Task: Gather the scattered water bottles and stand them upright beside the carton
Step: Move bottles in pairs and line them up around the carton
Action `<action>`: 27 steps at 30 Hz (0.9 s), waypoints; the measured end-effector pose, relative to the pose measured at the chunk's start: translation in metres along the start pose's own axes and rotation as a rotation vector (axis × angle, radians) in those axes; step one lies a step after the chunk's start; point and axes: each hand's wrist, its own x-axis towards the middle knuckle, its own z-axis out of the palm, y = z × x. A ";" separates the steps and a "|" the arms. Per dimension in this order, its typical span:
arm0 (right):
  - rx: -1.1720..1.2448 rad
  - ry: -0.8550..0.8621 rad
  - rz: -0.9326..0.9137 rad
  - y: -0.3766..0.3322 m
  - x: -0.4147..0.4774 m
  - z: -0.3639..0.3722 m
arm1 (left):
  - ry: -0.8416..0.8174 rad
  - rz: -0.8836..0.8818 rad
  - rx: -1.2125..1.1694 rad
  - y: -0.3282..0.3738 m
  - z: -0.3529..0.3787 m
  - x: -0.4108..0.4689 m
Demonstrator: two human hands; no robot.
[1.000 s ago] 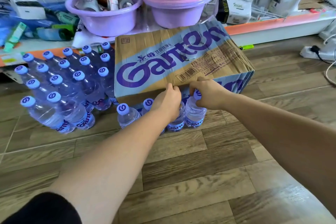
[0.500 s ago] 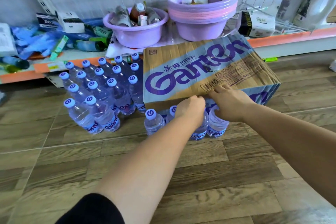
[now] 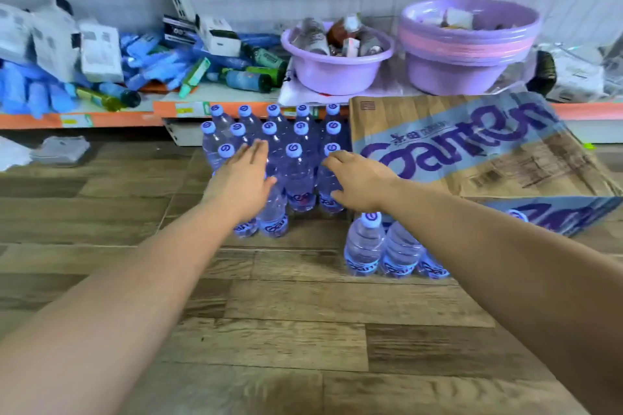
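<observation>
a wood-plank floor (image 3: 276,340) runs up to a low store shelf (image 3: 111,118) along the far wall, with broad bare floor near and to the left. on the right, a brown carton (image 3: 472,152) with large purple lettering sits tilted, its near edge raised off the floor. left of it, touching its side, stands a block of clear water bottles (image 3: 296,152) with pale purple caps and blue labels, upright in tight rows reaching back to the shelf's edge. a smaller row of bottles (image 3: 365,246) stands upright at the carton's near left corner, partly tucked under its raised edge and partly hidden by the right forearm. two lilac basins (image 3: 337,71) sit on the shelf behind the carton. the left hand (image 3: 242,178) is open wide and flat, fingers together, over the left side of the block. the right hand (image 3: 357,178) is open with loosely curled fingers at the block's right side, holding nothing; whether either hand touches the bottles cannot be told.
</observation>
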 end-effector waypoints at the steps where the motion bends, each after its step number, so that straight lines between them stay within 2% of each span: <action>1: -0.002 -0.017 -0.015 -0.011 0.011 0.003 | -0.018 -0.018 0.013 -0.022 0.003 0.001; 5: 0.011 -0.081 -0.067 -0.046 0.044 0.014 | -0.065 -0.087 0.000 -0.093 0.015 0.010; 8: 0.062 -0.105 -0.073 -0.068 0.064 0.024 | -0.123 -0.067 -0.050 -0.115 0.030 0.017; 14: 0.154 -0.071 -0.004 -0.106 0.098 0.036 | -0.158 -0.052 -0.086 -0.113 0.058 0.032; 19: 0.249 -0.062 0.083 -0.108 0.106 0.043 | -0.112 -0.059 -0.171 -0.103 0.054 0.033; 23: 0.272 -0.026 0.132 -0.110 0.103 0.049 | -0.140 -0.025 -0.069 -0.092 0.053 0.032; 27: 0.259 0.005 0.087 -0.110 0.092 0.051 | -0.124 -0.034 0.088 -0.083 0.055 0.022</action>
